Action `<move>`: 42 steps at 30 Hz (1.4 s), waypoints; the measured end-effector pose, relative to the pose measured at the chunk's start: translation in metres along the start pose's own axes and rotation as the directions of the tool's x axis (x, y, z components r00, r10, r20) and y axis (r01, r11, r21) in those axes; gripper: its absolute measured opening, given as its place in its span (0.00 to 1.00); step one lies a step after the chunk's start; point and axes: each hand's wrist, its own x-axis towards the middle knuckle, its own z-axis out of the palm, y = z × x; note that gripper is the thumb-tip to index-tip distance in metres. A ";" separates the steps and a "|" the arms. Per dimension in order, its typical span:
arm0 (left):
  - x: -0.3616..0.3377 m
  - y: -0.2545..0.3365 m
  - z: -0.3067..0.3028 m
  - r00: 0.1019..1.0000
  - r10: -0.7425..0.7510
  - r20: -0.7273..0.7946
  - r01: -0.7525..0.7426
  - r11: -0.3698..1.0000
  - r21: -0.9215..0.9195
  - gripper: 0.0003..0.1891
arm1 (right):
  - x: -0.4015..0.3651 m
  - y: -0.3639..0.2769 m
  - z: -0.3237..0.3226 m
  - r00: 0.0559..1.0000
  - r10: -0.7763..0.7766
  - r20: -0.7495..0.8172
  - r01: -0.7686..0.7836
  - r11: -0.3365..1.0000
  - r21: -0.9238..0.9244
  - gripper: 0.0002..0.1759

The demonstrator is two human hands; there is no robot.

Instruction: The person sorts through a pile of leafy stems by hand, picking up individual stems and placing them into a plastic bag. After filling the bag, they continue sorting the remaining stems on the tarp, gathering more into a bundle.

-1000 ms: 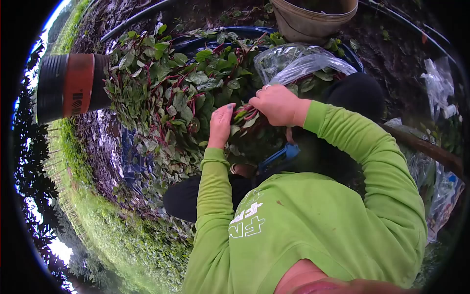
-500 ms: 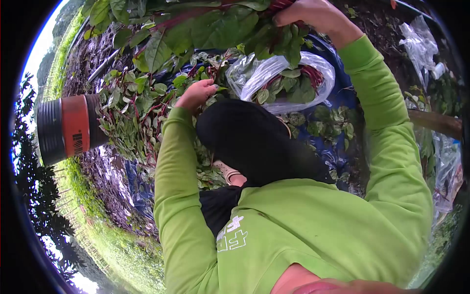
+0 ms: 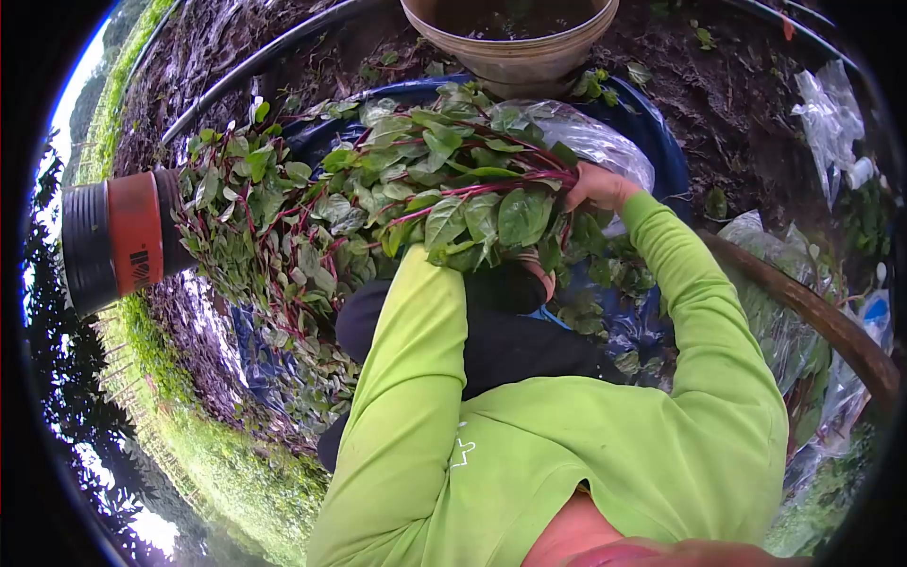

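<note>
My right hand (image 3: 597, 187) is closed around the red stem ends of a large bunch of Malabar spinach (image 3: 463, 189). The bunch lies sideways over my knees, its leaves pointing left. My left sleeve (image 3: 416, 321) reaches up to the underside of the bunch, where leaves hide my left hand and its fingers. Behind the stems, a clear plastic bag (image 3: 614, 146) is partly covered. More loose red-stemmed greens (image 3: 274, 236) are heaped on the left, touching the bunch.
A black and orange bucket (image 3: 132, 241) lies tipped at the left beside the heap. A muddy-looking tub (image 3: 510, 57) stands at the far side. Blue sheeting (image 3: 666, 142) lies beneath the greens. A wooden pole (image 3: 803, 302) and plastic bags (image 3: 831, 123) are at the right.
The raised bunch has come down toward my lap with my right hand on its stems. My left hand has moved right and gone behind the leaves. The tub has come into view.
</note>
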 end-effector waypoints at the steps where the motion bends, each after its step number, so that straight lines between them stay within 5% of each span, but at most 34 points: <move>1: 0.000 -0.003 -0.002 1.000 -0.011 -0.012 0.009 0.993 -0.115 0.28 | 0.023 0.012 -0.010 1.000 0.007 -0.028 -0.009 0.998 -0.068 0.37; 3: 0.001 -0.004 -0.006 0.999 -0.019 -0.039 0.009 0.973 -0.229 0.28 | 0.061 0.003 -0.020 0.980 0.033 -0.195 -0.099 0.934 -0.342 0.34; 4: 0.002 -0.004 -0.010 0.998 -0.013 -0.054 0.001 0.974 -0.229 0.28 | 0.064 -0.020 -0.010 0.988 -0.011 -0.157 -0.034 0.958 -0.284 0.34; 6: 0.012 -0.007 -0.019 0.996 0.030 -0.085 -0.040 0.992 -0.118 0.28 | 0.086 -0.038 -0.009 0.966 -0.144 -0.213 0.088 0.965 -0.249 0.34; 8: 0.019 -0.015 -0.031 0.992 0.112 -0.062 -0.097 0.975 0.198 0.28 | 0.093 -0.051 -0.003 0.943 -0.200 -0.266 0.134 0.960 -0.244 0.35; 9: 0.017 -0.012 -0.037 0.961 0.262 0.092 -0.266 0.769 0.581 0.31 | 0.095 -0.055 -0.002 0.933 -0.236 -0.271 0.170 0.954 -0.248 0.35; 10: 0.014 -0.008 -0.043 0.884 0.400 0.242 -0.405 0.397 0.824 0.35 | 0.095 -0.059 -0.002 0.922 -0.274 -0.275 0.205 0.946 -0.253 0.35; 11: 0.020 -0.002 -0.039 0.998 -0.045 0.031 0.017 0.790 0.613 0.38 | 0.096 -0.060 0.000 0.910 -0.289 -0.297 0.213 0.941 -0.264 0.36; 14: -0.004 0.008 -0.034 0.956 -0.083 0.283 -0.234 0.370 0.899 0.38 | 0.101 -0.050 0.004 0.868 -0.364 -0.336 0.252 0.909 -0.333 0.37; 17: -0.044 0.057 0.002 0.990 -0.128 0.064 0.030 0.627 0.778 0.32 | 0.091 -0.045 0.014 0.817 -0.485 -0.312 0.328 0.836 -0.440 0.39; 19: -0.003 0.022 -0.016 0.986 0.144 0.088 -0.164 0.697 0.698 0.23 | 0.071 -0.043 0.027 0.791 -0.548 -0.271 0.387 0.792 -0.472 0.41; 21: 0.008 0.016 -0.017 0.964 0.144 -0.226 -0.079 0.959 0.272 0.21 | 0.051 -0.032 0.029 0.799 -0.551 -0.240 0.371 0.766 -0.525 0.43; 22: 0.017 0.009 -0.018 0.934 0.238 -0.264 -0.173 0.953 0.247 0.18 | 0.036 -0.025 0.031 0.794 -0.562 -0.232 0.370 0.749 -0.550 0.42; 24: 0.001 0.015 -0.016 0.987 0.152 -0.053 -0.134 0.958 0.253 0.18 | 0.009 -0.013 0.032 0.810 -0.538 -0.235 0.366 0.776 -0.514 0.41; 25: 0.003 0.014 -0.011 0.999 0.034 -0.027 -0.040 0.966 -0.256 0.18 | -0.004 -0.006 0.031 0.831 -0.500 -0.244 0.360 0.818 -0.448 0.41; 26: 0.005 0.014 -0.006 0.996 -0.084 0.000 0.060 0.714 -0.697 0.19 | -0.011 -0.001 0.027 0.852 -0.461 -0.249 0.351 0.856 -0.380 0.41; 30: -0.014 0.030 0.004 0.988 -0.157 0.000 0.117 0.733 -0.670 0.20 | -0.017 0.002 -0.002 0.777 -0.599 -0.194 0.170 0.496 -0.851 0.38; 33: -0.030 0.043 0.007 0.978 -0.210 -0.005 0.156 0.742 -0.652 0.22 | -0.003 -0.015 0.002 0.637 -0.658 -0.401 0.036 0.545 -0.838 0.36; 34: 0.032 0.022 -0.005 0.941 -0.320 -0.113 0.312 0.946 -0.086 0.21 | -0.003 -0.020 0.006 0.642 -0.652 -0.403 0.031 0.547 -0.836 0.37; 36: 0.060 -0.002 -0.021 0.950 -0.061 -0.305 0.168 0.926 0.338 0.17 | -0.010 -0.012 0.016 0.664 -0.714 -0.222 0.120 0.395 -0.911 0.39; 38: 0.073 -0.024 -0.020 0.831 0.094 -0.549 0.021 0.980 0.200 0.13 | -0.028 -0.008 0.033 0.726 -0.686 -0.041 0.187 0.255 -0.949 0.43; 39: 0.075 -0.024 -0.028 0.873 0.312 -0.375 -0.038 0.810 0.586 0.14 | -0.039 0.000 0.033 0.783 -0.620 0.047 0.201 0.181 -0.963 0.45; 40: 0.070 -0.014 -0.039 0.890 0.438 -0.123 -0.124 0.495 0.860 0.15 | -0.054 0.002 0.038 0.821 -0.555 0.135 0.240 0.121 -0.963 0.45; 42: 0.044 -0.002 -0.039 0.893 0.444 -0.066 -0.213 0.547 0.810 0.19 | -0.071 -0.002 0.039 0.893 -0.407 0.192 0.239 0.068 -0.969 0.45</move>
